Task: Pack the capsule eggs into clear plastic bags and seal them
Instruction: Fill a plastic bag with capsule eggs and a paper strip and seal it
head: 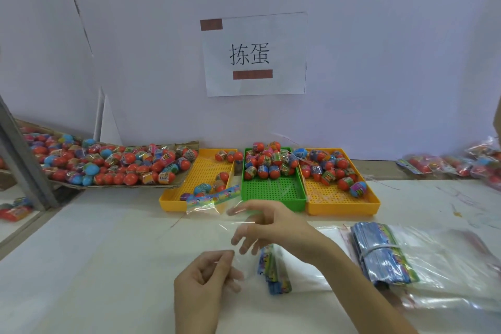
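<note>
Fingers of your left hand [206, 276] pinch a clear bag [244, 249] near the desk's [95, 266] front edge; your right hand [271, 228] spreads loose above, trays [273, 198] just beyond.

The scene is evenly and fairly brightly lit by soft, diffuse light with a cool cast; its source cannot be seen. Shadows are faint. Wide-angle distortion bends the table edge [32, 228] and stretches the corners. The right hand [267, 228] shows motion blur at its fingers. Bagged goods at the far right [461, 163] look soft and smeared.
</note>
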Demonstrator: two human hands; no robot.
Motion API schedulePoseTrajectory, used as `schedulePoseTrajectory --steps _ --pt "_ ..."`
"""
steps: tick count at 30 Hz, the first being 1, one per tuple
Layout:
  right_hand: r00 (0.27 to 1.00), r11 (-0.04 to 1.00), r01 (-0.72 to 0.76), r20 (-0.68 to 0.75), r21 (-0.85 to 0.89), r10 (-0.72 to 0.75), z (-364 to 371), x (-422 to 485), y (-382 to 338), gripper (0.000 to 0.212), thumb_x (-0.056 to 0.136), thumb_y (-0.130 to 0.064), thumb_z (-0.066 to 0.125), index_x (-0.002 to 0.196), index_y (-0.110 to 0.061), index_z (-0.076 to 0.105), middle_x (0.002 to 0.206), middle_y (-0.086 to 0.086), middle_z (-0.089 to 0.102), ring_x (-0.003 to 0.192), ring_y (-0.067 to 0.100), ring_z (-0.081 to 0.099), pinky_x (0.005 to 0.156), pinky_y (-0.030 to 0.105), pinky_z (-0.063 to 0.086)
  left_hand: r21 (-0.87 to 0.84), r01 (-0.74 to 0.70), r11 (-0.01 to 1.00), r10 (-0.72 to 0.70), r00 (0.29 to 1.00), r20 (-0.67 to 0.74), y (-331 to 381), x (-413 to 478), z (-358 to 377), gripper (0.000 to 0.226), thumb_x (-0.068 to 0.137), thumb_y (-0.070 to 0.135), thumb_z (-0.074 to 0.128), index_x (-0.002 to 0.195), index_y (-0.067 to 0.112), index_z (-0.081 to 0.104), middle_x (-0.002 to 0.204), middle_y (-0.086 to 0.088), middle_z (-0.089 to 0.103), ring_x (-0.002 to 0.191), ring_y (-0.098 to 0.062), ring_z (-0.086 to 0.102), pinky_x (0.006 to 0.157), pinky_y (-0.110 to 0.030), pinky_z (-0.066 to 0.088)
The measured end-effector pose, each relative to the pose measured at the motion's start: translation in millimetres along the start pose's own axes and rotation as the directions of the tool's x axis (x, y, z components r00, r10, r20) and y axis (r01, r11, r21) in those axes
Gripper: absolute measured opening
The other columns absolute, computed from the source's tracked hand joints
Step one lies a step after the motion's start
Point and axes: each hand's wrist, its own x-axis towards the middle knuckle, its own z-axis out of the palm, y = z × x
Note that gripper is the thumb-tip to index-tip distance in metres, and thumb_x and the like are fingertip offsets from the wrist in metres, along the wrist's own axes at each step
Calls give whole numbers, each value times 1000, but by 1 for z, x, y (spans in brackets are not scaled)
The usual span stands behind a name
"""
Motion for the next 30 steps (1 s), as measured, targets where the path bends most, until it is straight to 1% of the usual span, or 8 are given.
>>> schedulePoseTrajectory --steps 3,6,9,12,16,21,25,30 --pt "999 999 -11 -35 -48 10 2 1 3 46 86 -3 72 127 -21 62 90 12 76 71 22 71 60 25 54 -31 11 999 -13 999 -53 0 1 2 17 89 11 73 76 0 71 52 -21 64 37 -19 55 45 -17 46" --pt "994 998 2 -107 -67 -9 2 5 6 55 85 -2 73 133 -21 55 85 10 75 65 20 66 56 28 53 -35 16 999 -19 997 -71 0 1 3 31 89 24 71 71 -1 69 50 -20 63 37 -18 55 44 -16 46" --pt "994 996 17 -105 -88 -27 3 6 6 75 81 -16 81 142 -37 42 104 10 71 75 19 67 67 33 55 -52 37 998 -44 991 -124 1 1 4 42 88 31 70 67 -4 64 45 -20 59 37 -18 56 44 -20 48" --pt "997 987 7 78 -161 6 4 0 4 105 72 -17 88 147 -55 27 124 -6 61 95 16 68 78 31 56 -36 39 999 -45 982 -184 1 1 6 46 88 36 70 66 -4 63 39 -17 51 30 -14 46 49 -24 51" --pt "989 948 17 145 -318 31 14 -3 5 127 69 -14 92 149 -62 6 142 -15 44 115 11 61 85 34 59 24 16 1000 -10 973 -233 0 1 5 45 86 39 73 63 2 63 37 -7 48 27 -11 36 31 -17 32" --pt "989 900 49 146 -434 16 19 -5 7 133 71 -18 91 150 -61 -7 154 -13 29 116 -2 58 86 30 58 33 -11 999 18 970 -244 0 2 7 32 86 32 76 67 10 64 39 -7 48 30 -9 40 32 -16 33" --pt "994 871 81 107 -485 -33 20 -4 9 131 72 -21 89 152 -56 -9 160 -23 14 123 -5 50 90 24 54 -23 2 1000 -8 971 -240 0 3 6 23 85 30 78 81 12 64 46 -9 53 31 -10 41 32 -18 34" --pt "990 837 120 7 -534 -138 22 0 13 107 78 -16 76 156 -48 9 157 -22 18 128 -5 44 97 28 52 -51 17 999 -30 966 -256 1 5 6 27 82 38 77 95 18 62 58 -3 67 34 -11 55 46 -34 53"
